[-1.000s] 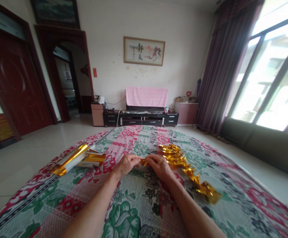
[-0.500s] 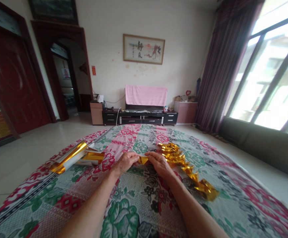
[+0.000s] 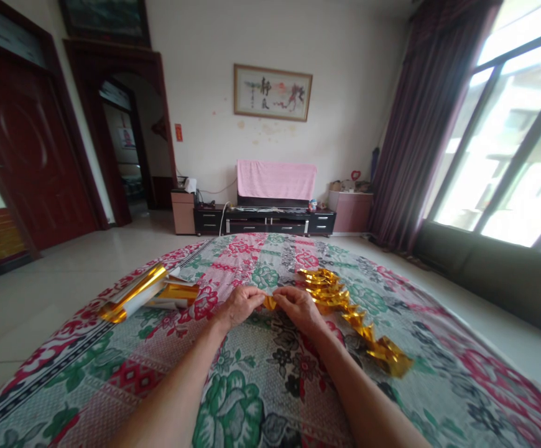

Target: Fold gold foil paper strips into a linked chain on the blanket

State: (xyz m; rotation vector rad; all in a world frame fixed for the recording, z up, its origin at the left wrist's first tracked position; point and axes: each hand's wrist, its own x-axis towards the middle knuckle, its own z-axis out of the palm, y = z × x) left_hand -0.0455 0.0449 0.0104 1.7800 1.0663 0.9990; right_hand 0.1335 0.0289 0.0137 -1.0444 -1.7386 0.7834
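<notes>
Left hand point(image 3: 241, 306) and right hand point(image 3: 299, 307) each pinch one end of a gold piece point(image 3: 269, 303). Folded gold shapes point(image 3: 334, 301) lie at 3 o'clock from it, gold sheets point(image 3: 140, 291) at 9 o'clock.

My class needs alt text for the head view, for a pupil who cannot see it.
The left hand and right hand pinch a small gold piece over a flowered cloth. Shiny gold pieces lie to the right, curled gold sheets to the left.
</notes>
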